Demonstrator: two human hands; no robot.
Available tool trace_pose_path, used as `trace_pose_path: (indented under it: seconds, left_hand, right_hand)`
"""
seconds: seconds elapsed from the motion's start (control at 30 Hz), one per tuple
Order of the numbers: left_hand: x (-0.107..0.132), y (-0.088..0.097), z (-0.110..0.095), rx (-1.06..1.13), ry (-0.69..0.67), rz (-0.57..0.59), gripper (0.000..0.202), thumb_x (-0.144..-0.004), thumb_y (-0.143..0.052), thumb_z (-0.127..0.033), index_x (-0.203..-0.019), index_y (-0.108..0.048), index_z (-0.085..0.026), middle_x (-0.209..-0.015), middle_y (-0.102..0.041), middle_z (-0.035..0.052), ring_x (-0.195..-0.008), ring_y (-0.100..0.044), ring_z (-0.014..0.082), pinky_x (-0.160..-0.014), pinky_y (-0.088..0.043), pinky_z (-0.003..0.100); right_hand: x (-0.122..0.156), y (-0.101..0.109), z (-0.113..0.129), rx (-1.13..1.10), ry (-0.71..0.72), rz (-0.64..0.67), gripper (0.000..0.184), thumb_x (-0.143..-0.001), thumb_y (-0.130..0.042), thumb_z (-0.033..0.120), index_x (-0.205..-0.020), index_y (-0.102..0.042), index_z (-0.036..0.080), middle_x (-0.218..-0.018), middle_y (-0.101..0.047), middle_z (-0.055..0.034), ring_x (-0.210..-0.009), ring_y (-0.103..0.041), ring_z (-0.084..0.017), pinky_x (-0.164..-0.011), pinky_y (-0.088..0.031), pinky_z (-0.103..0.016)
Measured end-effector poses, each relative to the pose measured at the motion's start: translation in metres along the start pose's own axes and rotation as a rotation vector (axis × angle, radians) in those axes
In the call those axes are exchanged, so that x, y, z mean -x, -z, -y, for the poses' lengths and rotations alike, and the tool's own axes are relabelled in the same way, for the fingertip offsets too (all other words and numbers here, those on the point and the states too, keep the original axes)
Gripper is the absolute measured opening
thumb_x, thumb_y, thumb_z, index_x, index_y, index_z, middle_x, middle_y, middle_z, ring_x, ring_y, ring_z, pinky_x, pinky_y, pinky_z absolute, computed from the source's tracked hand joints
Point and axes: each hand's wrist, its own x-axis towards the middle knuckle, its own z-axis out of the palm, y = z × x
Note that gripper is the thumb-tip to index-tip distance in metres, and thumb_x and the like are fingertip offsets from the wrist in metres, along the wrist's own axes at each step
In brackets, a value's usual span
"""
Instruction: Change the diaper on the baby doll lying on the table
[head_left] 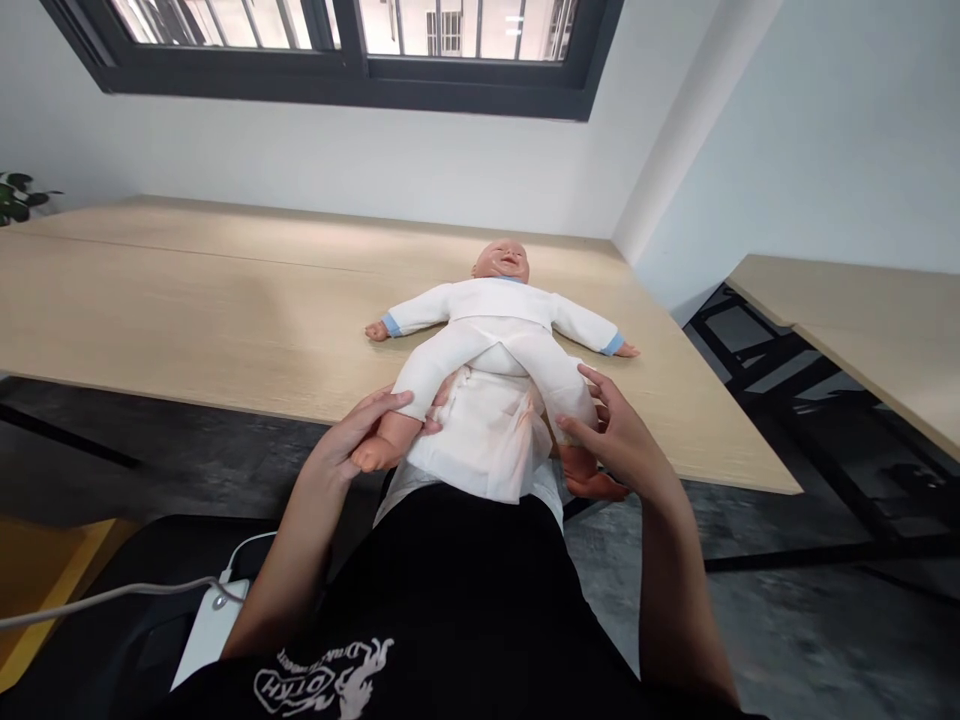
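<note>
A baby doll (499, 300) in a white outfit with blue cuffs lies on its back on the wooden table, its arms spread and its head away from me. Its legs reach past the near edge toward my body. My left hand (356, 432) is wrapped round the doll's lower leg on the left, at the hem of the trouser leg. On the other side, my right hand (616, 430) grips the second leg, thumb on top. An unfolded white diaper (480, 430) lies between the legs, and its near end hangs toward my lap.
The wooden table (187, 300) runs along the wall under a barred window (352, 80). A second table (885, 310) stands at the right. At lower left are a black seat, a white device (210, 625) with a cable (112, 592), and something yellow (56, 580).
</note>
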Motion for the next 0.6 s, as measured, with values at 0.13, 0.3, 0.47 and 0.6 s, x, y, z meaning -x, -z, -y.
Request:
trace_pose_path:
  seconds: [0.13,0.3,0.47,0.6]
  left_hand:
    - [-0.002,0.000,0.000,-0.064,-0.040,-0.048,0.046,-0.072,-0.085,-0.018,-0.114,-0.065,-0.017,-0.094,-0.077,0.0069,-0.076,-0.075,0.0214,-0.073,-0.060,0.027]
    - [-0.006,0.000,0.007,-0.163,-0.109,-0.053,0.065,-0.066,-0.091,-0.019,-0.122,-0.058,-0.019,-0.102,-0.075,0.0052,-0.083,-0.073,0.0189,-0.082,-0.061,0.030]
    - [-0.007,-0.006,0.012,-0.165,-0.027,-0.052,0.068,-0.067,-0.092,-0.028,-0.125,-0.058,-0.019,-0.113,-0.074,0.0075,-0.094,-0.072,0.0221,-0.085,-0.060,0.032]
    - [-0.007,-0.012,0.012,-0.137,-0.026,-0.025,0.069,-0.067,-0.092,-0.033,-0.126,-0.062,-0.017,-0.124,-0.073,0.0102,-0.111,-0.070,0.0242,-0.090,-0.057,0.027]
  right_hand:
    - [0.002,-0.004,0.000,0.166,0.103,-0.059,0.080,-0.086,-0.066,0.046,-0.156,-0.037,0.022,-0.151,-0.047,-0.0152,-0.139,-0.050,-0.033,-0.119,-0.043,-0.057]
    - [0.020,-0.016,0.017,0.441,0.378,-0.179,0.068,-0.097,-0.053,0.047,-0.157,-0.037,0.018,-0.160,-0.036,-0.0164,-0.152,-0.034,-0.034,-0.126,-0.033,-0.058]
    - [0.055,-0.066,0.034,0.748,0.789,0.039,0.085,-0.095,-0.055,0.069,-0.157,-0.037,0.013,-0.161,-0.038,-0.0157,-0.151,-0.037,-0.033,-0.123,-0.041,-0.053]
    - [0.064,-0.111,0.020,0.935,0.930,0.017,0.091,-0.087,-0.075,0.053,-0.153,-0.041,0.000,-0.159,-0.040,-0.0215,-0.145,-0.044,-0.036,-0.117,-0.048,-0.051]
